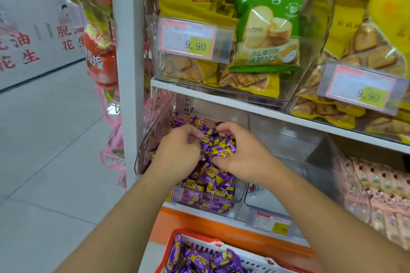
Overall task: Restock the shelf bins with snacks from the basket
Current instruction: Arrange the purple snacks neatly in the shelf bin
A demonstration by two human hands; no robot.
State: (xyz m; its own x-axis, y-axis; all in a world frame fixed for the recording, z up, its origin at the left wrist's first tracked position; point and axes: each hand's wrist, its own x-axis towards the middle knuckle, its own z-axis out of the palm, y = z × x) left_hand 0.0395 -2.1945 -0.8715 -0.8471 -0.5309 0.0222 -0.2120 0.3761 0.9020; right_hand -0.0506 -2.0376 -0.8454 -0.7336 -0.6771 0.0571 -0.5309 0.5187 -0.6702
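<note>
Purple snack packets gripped by both hands, clear bin, basket below

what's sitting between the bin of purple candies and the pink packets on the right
In the head view, a clear bin stands between the purple candy bin and the pink packets; no goods show inside.

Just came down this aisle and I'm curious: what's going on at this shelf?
A person is restocking. Both hands are in a clear bin on the lower shelf, the left hand and right hand curled round purple snacks on top of the pile. A red basket below holds more of the same snacks. The next bin to the right looks empty. The shelf above holds yellow and green biscuit bags.
</note>
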